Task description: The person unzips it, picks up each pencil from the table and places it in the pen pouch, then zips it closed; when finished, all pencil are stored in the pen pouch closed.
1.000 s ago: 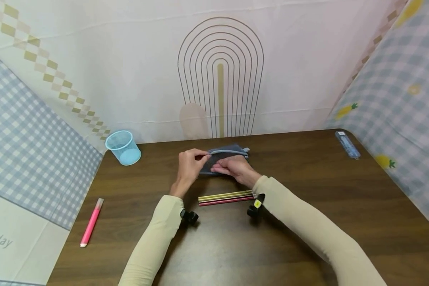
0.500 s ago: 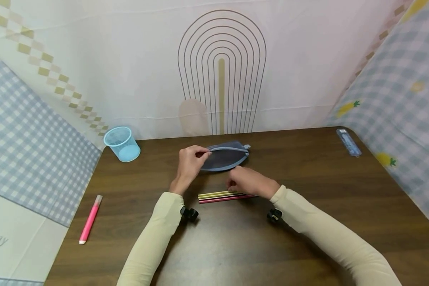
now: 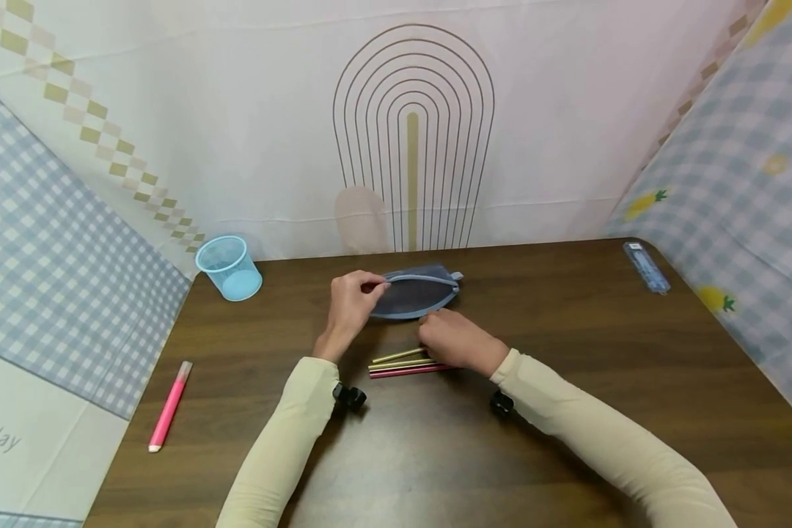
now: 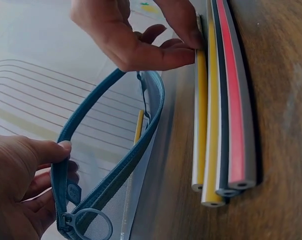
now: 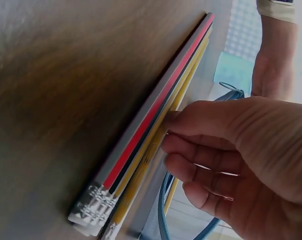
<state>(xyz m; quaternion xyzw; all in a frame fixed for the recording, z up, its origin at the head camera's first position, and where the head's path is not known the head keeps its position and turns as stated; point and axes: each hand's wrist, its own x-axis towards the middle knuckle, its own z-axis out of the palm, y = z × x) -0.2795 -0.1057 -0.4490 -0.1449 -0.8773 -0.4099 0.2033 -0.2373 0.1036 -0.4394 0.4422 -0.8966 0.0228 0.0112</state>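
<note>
My left hand (image 3: 350, 304) pinches the left rim of a blue mesh pencil case (image 3: 414, 297) between thumb and fingers. The case's zipped mouth gapes wide, and in the left wrist view a yellow pencil (image 4: 139, 125) shows inside it. Just in front of the case, my right hand (image 3: 458, 339) pinches a yellow pencil (image 5: 151, 150) with thumb and fingertips. That pencil angles slightly off the others. Beside it lie another yellow pencil (image 4: 211, 150), a black one (image 4: 222, 125) and a red one (image 4: 234, 125), side by side, with white erasers at their right ends.
A light blue mesh cup (image 3: 229, 269) stands at the back left of the wooden table (image 3: 402, 455). A pink marker (image 3: 169, 408) lies near the left edge. A slim blue packet (image 3: 646, 268) rests at the back right. Patterned cloth hangs behind and at both sides.
My right hand has drawn back from the pencil case's mouth to the pencils and now pinches a yellow one, turned slightly away from the rest. The left hand keeps its hold on the case.
</note>
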